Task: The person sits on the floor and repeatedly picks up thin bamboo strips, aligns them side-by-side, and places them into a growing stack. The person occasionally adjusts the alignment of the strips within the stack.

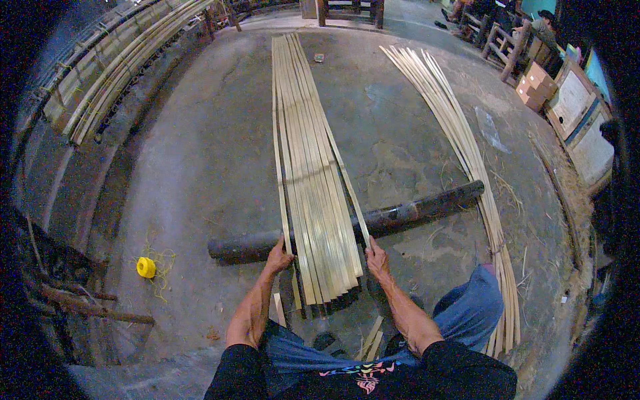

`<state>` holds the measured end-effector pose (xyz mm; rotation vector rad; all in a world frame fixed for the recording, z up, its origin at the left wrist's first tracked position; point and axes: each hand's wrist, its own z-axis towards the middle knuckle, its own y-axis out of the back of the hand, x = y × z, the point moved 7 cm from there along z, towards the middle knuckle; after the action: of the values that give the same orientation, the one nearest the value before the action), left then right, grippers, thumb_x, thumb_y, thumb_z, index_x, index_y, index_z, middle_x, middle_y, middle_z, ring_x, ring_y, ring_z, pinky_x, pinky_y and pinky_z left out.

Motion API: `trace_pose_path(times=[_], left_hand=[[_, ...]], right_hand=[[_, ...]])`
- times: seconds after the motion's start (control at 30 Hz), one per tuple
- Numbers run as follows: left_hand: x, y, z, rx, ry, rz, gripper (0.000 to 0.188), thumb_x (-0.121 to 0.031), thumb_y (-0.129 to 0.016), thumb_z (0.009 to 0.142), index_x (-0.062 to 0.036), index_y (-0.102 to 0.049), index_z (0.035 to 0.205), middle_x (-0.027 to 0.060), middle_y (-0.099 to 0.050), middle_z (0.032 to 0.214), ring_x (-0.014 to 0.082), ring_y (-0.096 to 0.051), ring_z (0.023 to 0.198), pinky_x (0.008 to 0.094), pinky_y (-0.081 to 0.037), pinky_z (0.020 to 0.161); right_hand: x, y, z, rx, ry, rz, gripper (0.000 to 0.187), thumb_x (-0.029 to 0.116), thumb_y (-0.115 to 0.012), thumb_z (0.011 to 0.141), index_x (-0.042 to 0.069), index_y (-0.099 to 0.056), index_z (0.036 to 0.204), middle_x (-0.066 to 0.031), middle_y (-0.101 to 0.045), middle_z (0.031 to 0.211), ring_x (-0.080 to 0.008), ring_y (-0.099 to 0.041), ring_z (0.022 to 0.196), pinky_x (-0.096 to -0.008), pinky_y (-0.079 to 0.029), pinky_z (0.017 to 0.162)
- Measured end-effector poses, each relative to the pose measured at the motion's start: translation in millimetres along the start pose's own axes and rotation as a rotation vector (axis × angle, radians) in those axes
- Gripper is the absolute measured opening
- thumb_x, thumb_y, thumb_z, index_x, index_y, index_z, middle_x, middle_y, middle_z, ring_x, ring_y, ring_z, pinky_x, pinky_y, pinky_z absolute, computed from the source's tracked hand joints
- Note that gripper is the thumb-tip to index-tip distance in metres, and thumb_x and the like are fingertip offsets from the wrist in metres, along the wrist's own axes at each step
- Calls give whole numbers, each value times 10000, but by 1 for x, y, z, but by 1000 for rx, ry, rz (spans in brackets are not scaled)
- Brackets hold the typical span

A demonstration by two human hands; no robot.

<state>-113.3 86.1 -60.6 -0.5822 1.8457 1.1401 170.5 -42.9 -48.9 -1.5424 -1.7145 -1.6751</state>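
Observation:
Long pale split-bamboo strips (320, 220) lie side by side in a fan, narrow at the far end and wider near me. They rest across a dark round pole (427, 206) lying crosswise on the floor. My left hand (280, 256) is closed on the outermost left strip, close to its near end. On the other side, my right hand (377, 259) grips the outermost right strip, which stands a little apart from the rest. Between my hands the near ends of the other strips are loose and uneven. The finger undersides are hidden.
A second bundle of strips (467, 140) curves along the floor at right, past the pole's end. Yellow twine (146, 267) sits at left with loose strands. Bamboo poles (127, 73) are racked at far left. Cardboard boxes (536, 87) and a seated person (543, 30) are at far right.

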Motion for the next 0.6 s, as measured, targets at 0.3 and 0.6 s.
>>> trace_pose_path(times=[0.3,0.6], left_hand=[[2,-13,12,41,-7,7,655,-126,-617,586,-76,-335,1174,162,-514,1015,268,-516,896,331,-392,779],[-1,-10,4,47,9,16,647,-152,-614,596,-72,-334,1174,175,-529,975,279,-517,898,337,-397,777]], right_hand=[[9,5,23,-126,254,187,412,129,-449,759,29,-376,1152,-195,-464,1074,-300,-461,988,-315,-362,825],[67,9,20,-146,280,187,402,138,-458,748,35,-400,1133,-190,-504,1012,-314,-512,898,-333,-409,757]])
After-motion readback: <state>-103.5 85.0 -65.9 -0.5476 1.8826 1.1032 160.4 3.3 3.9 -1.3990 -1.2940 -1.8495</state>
